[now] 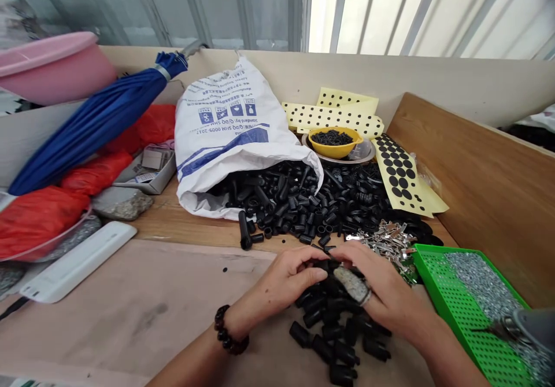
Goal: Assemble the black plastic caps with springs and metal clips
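Observation:
My left hand and my right hand meet over a small heap of black rubber caps near the table's front edge. Both hands have their fingers curled and pinched together around a black cap between them. A taped or bandaged thumb shows on my right hand. A dark bead bracelet circles my left wrist. Behind the hands, a large pile of black rubber tubes spills from a white sack.
A green perforated tray of small metal bits stands at right, shiny metal clips beside it. Farther back are a yellow bowl, yellow sheets with black dots, a blue umbrella, red bags, a pink basin and a white bar.

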### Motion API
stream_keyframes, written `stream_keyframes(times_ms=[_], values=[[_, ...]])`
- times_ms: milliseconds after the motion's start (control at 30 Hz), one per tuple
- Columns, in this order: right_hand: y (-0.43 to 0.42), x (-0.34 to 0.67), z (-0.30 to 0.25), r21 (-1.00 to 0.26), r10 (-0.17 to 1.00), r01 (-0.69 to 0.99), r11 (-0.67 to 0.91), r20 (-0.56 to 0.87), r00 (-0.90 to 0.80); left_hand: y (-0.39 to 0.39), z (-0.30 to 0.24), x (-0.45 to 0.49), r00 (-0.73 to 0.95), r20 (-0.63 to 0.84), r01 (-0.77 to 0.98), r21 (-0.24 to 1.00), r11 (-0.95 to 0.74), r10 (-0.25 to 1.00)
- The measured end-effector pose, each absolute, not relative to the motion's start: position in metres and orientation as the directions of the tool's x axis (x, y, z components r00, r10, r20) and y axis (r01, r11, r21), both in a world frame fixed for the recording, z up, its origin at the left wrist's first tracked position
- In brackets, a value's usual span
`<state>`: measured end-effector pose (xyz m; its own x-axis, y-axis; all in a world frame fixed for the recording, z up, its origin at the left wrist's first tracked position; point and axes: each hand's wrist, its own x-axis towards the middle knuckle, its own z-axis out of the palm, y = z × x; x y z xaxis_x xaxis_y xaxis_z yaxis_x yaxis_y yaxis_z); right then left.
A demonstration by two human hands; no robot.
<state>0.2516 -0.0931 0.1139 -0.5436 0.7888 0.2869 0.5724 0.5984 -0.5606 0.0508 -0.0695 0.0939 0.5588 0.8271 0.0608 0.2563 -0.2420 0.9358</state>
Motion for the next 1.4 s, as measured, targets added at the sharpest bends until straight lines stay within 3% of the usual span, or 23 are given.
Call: stream_keyframes(times_ms=[100, 300, 367, 500, 667, 800, 900, 1100, 1200, 1300, 1400], values=[[-0.097, 0.260, 0.111, -0.545, 0.820, 0.624, 0.560, 0.256, -0.512, -0.073, 0.094, 0.052, 0.541, 0.045, 0.259, 0.941, -0.217, 0.840], [-0.105, 0.259, 0.097, -0.334, 0.778, 0.703, 0.628, 0.280, -0.562, -0.077, 0.097, 0.055, 0.577, 0.119, 0.264, 0.909, -0.322, 0.808], [-0.107, 0.257, 0.094, -0.323, 0.766, 0.695, 0.642, 0.288, -0.575, -0.079, 0.099, 0.055, 0.590, 0.133, 0.279, 0.892, -0.355, 0.797], [-0.111, 0.254, 0.091, -0.461, 0.774, 0.626, 0.629, 0.294, -0.561, -0.087, 0.101, 0.054, 0.587, 0.183, 0.266, 0.876, -0.401, 0.788], [-0.121, 0.252, 0.094, -0.680, 0.856, 0.563, 0.471, 0.196, -0.479, -0.094, 0.097, 0.057, 0.577, 0.361, 0.244, 0.780, -0.577, 0.733], [-0.126, 0.251, 0.098, -0.748, 0.861, 0.514, 0.421, 0.150, -0.486, -0.098, 0.095, 0.059, 0.585, 0.427, 0.231, 0.728, -0.646, 0.690], [-0.127, 0.251, 0.096, -0.714, 0.836, 0.510, 0.480, 0.195, -0.514, -0.099, 0.096, 0.059, 0.591, 0.340, 0.210, 0.811, -0.546, 0.732], [-0.129, 0.251, 0.081, -0.468, 0.742, 0.578, 0.668, 0.369, -0.559, -0.098, 0.091, 0.060, 0.580, 0.120, 0.200, 0.938, -0.284, 0.806], [-0.130, 0.252, 0.081, -0.413, 0.718, 0.588, 0.695, 0.422, -0.553, -0.099, 0.088, 0.063, 0.577, -0.034, 0.158, 0.985, -0.070, 0.816], [-0.130, 0.253, 0.084, -0.368, 0.697, 0.594, 0.715, 0.441, -0.566, -0.100, 0.087, 0.067, 0.597, -0.210, 0.100, 0.977, 0.188, 0.774], [-0.130, 0.254, 0.086, -0.328, 0.680, 0.602, 0.728, 0.453, -0.576, -0.102, 0.086, 0.069, 0.595, -0.268, 0.072, 0.957, 0.282, 0.758]])
